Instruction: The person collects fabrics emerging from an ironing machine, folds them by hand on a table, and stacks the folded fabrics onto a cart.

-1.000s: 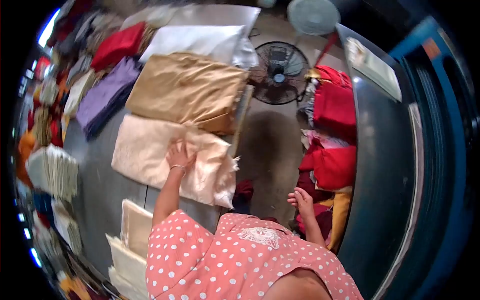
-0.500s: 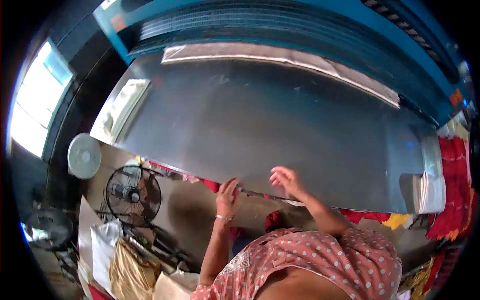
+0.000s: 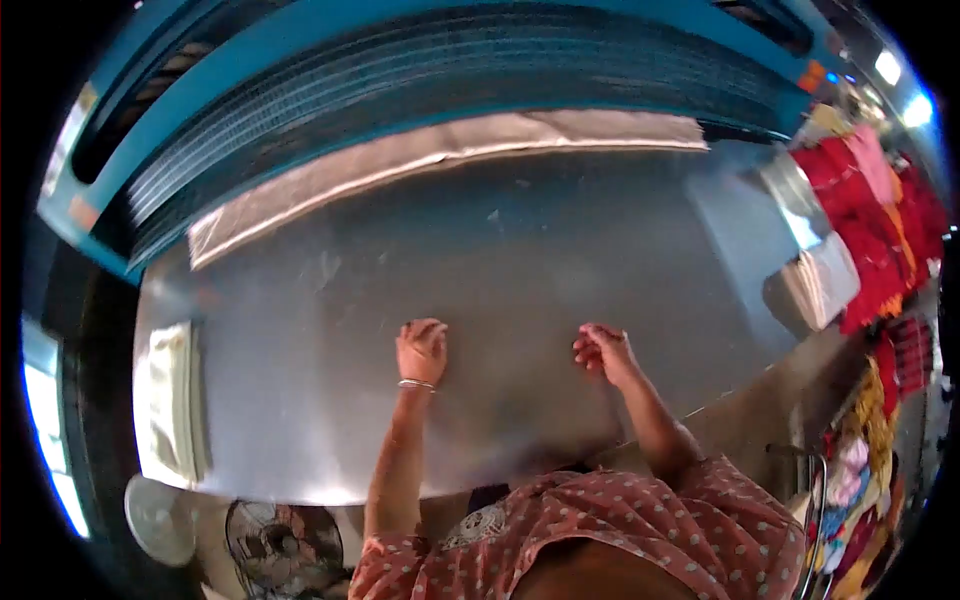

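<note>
My left hand (image 3: 422, 350), with a bangle on its wrist, is over the grey metal table (image 3: 500, 260), its fingers loosely bent and nothing seen in them. To the right, my right hand (image 3: 604, 350) is also above the table surface, fingers half curled and apart, holding nothing. A long strip of pale folded cloth (image 3: 450, 145) lies along the table's far edge. Both hands are well short of it. Whether either hand touches the metal I cannot tell.
Folded white cloth (image 3: 172, 400) lies at the table's left end, and another folded white cloth (image 3: 825, 280) at the right. Beyond stands a blue machine frame (image 3: 300, 60). Red cloth (image 3: 875, 230) hangs at the right. A black fan (image 3: 285, 545) stands below the left edge.
My view has turned to the right and closer to the table. Both hands have moved from the near edge to over the tabletop, now farther apart.
</note>
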Available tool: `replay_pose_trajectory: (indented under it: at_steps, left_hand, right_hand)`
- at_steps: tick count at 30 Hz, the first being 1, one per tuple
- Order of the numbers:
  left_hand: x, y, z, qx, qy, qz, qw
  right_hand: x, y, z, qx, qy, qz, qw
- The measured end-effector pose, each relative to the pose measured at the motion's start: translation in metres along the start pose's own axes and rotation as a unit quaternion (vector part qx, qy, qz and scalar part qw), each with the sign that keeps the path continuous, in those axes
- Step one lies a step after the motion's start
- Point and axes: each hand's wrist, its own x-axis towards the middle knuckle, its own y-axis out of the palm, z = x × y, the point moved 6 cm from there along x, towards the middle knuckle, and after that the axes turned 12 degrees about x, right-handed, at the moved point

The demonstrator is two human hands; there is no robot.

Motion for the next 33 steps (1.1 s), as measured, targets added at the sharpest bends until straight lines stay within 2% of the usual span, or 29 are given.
replay_pose_trajectory:
  at_steps: [2,4,6,8,10,12,14,15,18,19,20,21,22,23,24,25,26,27,28,30,32,33]
  left_hand:
    - [0.043,0.011,0.025,0.005,0.019,-0.046,0.999]
    - [0.086,0.043,0.063,-0.053,0.002,-0.043,0.998]
    - [0.137,0.083,0.104,-0.037,-0.034,0.059,0.997]
    - [0.188,0.098,0.128,-0.029,-0.088,0.077,0.993]
    - [0.235,0.128,0.157,-0.021,-0.037,0.039,0.998]
    - [0.28,0.125,0.157,0.098,0.007,-0.011,0.995]
    - [0.31,0.137,0.162,0.18,0.001,-0.097,0.979]
    - [0.323,0.145,0.169,0.177,-0.033,-0.071,0.981]
    - [0.345,0.18,0.176,0.15,-0.057,0.08,0.984]
    - [0.338,0.159,0.155,0.083,-0.065,0.047,0.993]
    - [0.329,0.177,0.154,0.077,0.04,-0.008,0.996]
    - [0.307,0.205,0.172,0.033,-0.091,-0.009,0.995]
    - [0.288,0.166,0.132,-0.038,-0.086,0.034,0.995]
    - [0.257,0.16,0.109,0.091,-0.06,0.11,0.988]
    - [0.215,0.138,0.082,0.03,0.078,-0.067,0.994]
    - [0.173,0.138,0.067,0.009,0.099,-0.078,0.992]
    - [0.14,0.116,0.043,-0.1,0.105,-0.016,0.989]
    - [0.101,0.093,0.021,-0.125,0.146,0.029,0.981]
    - [0.072,0.072,-0.002,-0.029,0.149,0.209,0.966]
    - [0.028,0.0,-0.011,-0.138,0.182,0.132,0.965]
    - [-0.004,-0.045,0.043,-0.031,0.111,0.066,0.991]
    - [-0.02,-0.067,0.078,-0.01,0.04,0.063,0.997]
  right_hand:
    - [0.004,0.0,-0.001,-0.005,0.007,-0.024,1.0]
    - [0.002,0.003,0.001,-0.008,0.004,-0.046,0.999]
    - [0.001,0.006,0.002,-0.015,-0.015,-0.059,0.998]
    - [0.0,0.01,0.004,-0.032,-0.003,-0.081,0.996]
    - [0.0,0.01,0.005,-0.033,-0.015,-0.097,0.995]
    - [0.0,0.014,0.011,-0.038,-0.016,-0.106,0.994]
    - [0.004,0.011,0.008,-0.037,-0.001,-0.125,0.992]
    - [0.005,0.013,0.009,-0.036,0.009,-0.13,0.991]
    - [0.006,0.014,0.007,-0.036,0.025,-0.164,0.985]
    - [0.005,0.015,0.01,-0.033,0.019,-0.163,0.986]
    - [0.003,0.018,0.01,-0.03,0.015,-0.156,0.987]
    - [0.003,0.015,0.007,-0.047,0.014,-0.164,0.985]
    - [0.004,0.018,0.011,-0.046,0.013,-0.159,0.986]
    - [0.003,0.02,0.012,-0.041,0.009,-0.156,0.987]
    - [0.0,0.02,0.013,-0.035,0.005,-0.154,0.987]
    - [0.003,0.012,0.005,-0.045,0.015,-0.156,0.987]
    - [0.002,0.012,0.005,-0.028,0.015,-0.155,0.987]
    - [0.002,0.012,0.005,-0.01,0.018,-0.153,0.988]
    - [0.002,0.01,0.004,0.008,0.022,-0.15,0.988]
    - [0.005,0.017,0.005,0.081,0.039,-0.091,0.992]
    - [0.005,0.031,0.005,0.151,0.037,-0.062,0.986]
    - [0.009,0.031,0.005,0.18,0.027,-0.049,0.982]
